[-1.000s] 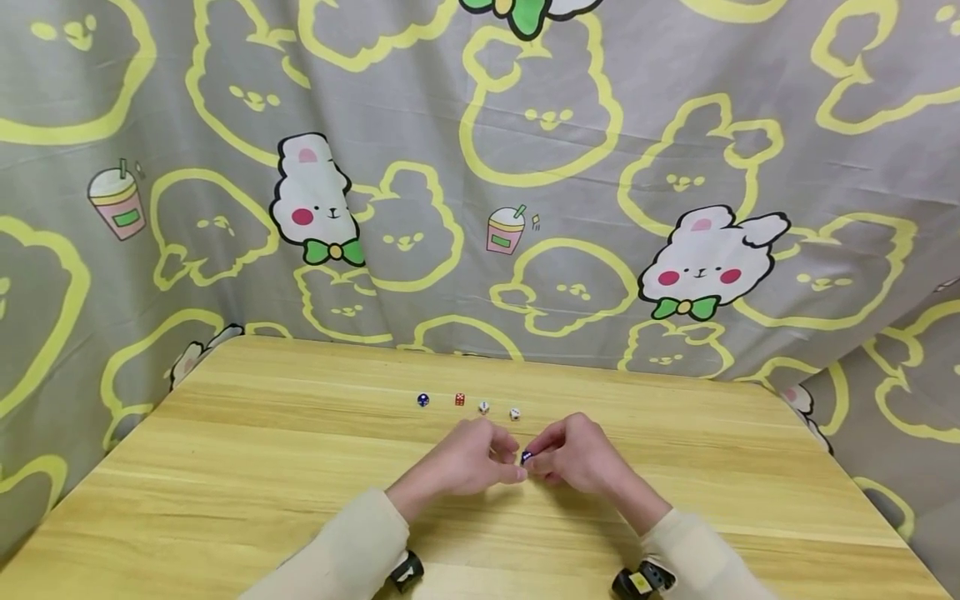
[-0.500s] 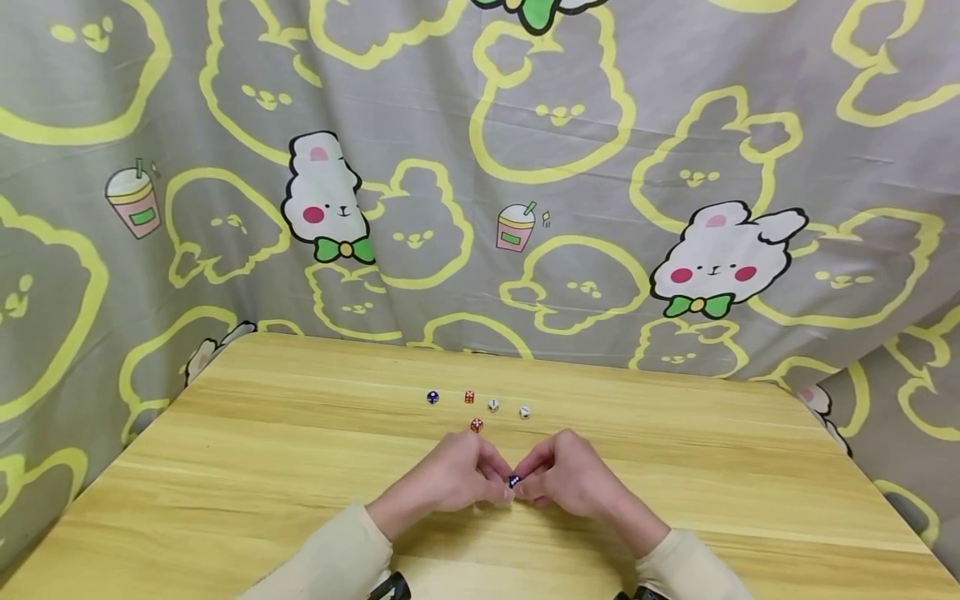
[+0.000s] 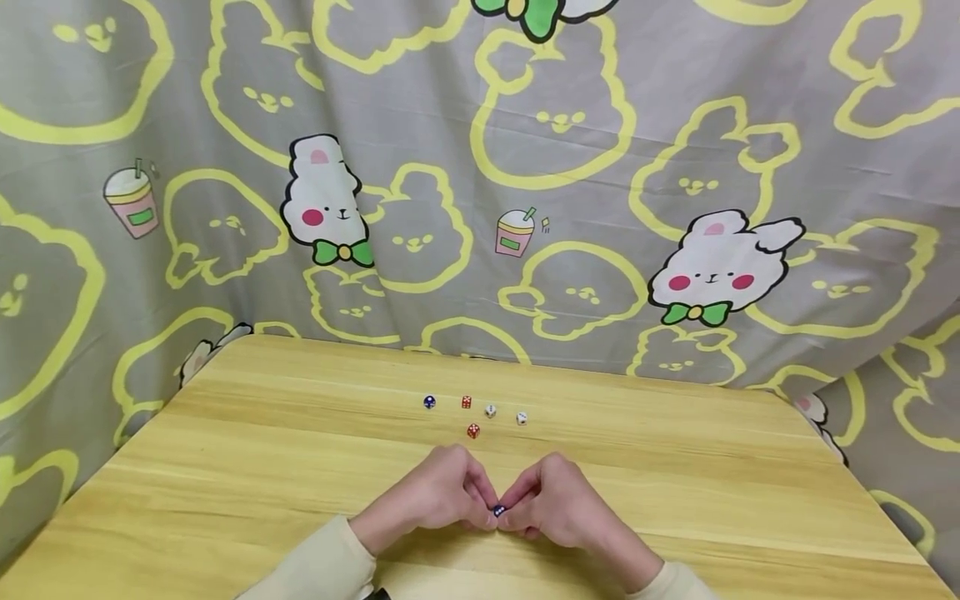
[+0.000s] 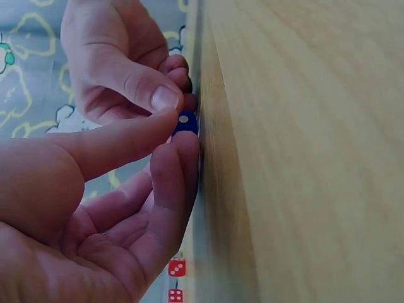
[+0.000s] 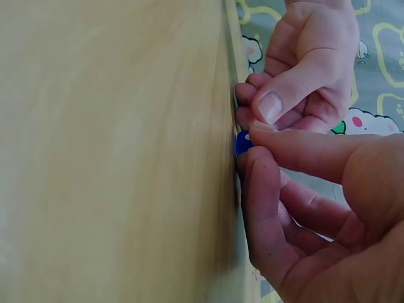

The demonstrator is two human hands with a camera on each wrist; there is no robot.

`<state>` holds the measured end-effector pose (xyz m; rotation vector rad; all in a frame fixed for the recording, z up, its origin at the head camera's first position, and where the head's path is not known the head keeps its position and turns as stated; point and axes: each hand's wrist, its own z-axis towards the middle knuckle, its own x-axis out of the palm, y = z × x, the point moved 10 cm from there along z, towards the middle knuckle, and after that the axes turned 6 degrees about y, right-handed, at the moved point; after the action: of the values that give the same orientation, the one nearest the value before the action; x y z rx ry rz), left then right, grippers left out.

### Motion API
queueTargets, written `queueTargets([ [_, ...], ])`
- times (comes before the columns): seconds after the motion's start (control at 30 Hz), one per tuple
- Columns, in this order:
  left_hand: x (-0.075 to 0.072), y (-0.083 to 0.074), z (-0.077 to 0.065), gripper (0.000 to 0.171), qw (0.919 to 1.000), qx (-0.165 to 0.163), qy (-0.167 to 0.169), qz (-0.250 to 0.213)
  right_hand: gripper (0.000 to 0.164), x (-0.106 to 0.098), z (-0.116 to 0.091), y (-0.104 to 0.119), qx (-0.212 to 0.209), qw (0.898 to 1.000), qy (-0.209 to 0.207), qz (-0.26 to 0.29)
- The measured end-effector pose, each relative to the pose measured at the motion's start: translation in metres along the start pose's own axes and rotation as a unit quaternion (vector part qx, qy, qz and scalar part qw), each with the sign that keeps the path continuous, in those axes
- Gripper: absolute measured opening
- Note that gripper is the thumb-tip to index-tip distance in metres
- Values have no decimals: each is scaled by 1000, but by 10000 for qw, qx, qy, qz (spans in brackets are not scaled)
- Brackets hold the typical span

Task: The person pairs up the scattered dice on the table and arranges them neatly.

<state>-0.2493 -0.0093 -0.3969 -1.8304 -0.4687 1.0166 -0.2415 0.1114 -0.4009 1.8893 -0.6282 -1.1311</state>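
Between the fingertips of both hands sits a small blue die (image 3: 499, 510) with white pips, low over the wooden table. My left hand (image 3: 444, 490) pinches it from one side with thumb and index finger. From the other side, the thumb and index finger of my right hand (image 3: 553, 502) pinch it too. In the left wrist view, a blue face (image 4: 184, 120) with a white pip shows between the fingertips. Fingers cover most of the die (image 5: 243, 142) in the right wrist view. The other fingers of both hands curl in loosely.
Farther back on the table (image 3: 300, 400) lie another blue die (image 3: 430, 402), a red die (image 3: 467, 402) and two white dice (image 3: 491, 411). A second red die (image 3: 473, 431) lies a little nearer. Behind the table hangs a grey patterned curtain (image 3: 450, 108).
Both hands have moved toward the near edge and slightly left with the blue die. The left hand has closed in on it beside the right. The nearer red die has come into view.
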Motion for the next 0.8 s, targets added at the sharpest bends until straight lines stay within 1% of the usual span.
queueTargets([
  [0.3,0,7,-2,16,9997,-156,77,-179,13,3,-1,-1,52,10000,32,23],
  [0.43,1,7,-2,15,9996,-159,106,-195,13,3,-2,0,-17,10000,75,58],
  [0.63,3,7,-1,15,9994,-252,133,-211,12,3,-4,1,-120,9996,218,145],
  [0.7,3,7,-2,14,9990,-290,131,-308,11,3,-4,0,-126,9995,243,155],
  [0.8,6,10,-2,13,9969,-371,166,-679,11,3,-4,0,-140,9995,241,148],
])
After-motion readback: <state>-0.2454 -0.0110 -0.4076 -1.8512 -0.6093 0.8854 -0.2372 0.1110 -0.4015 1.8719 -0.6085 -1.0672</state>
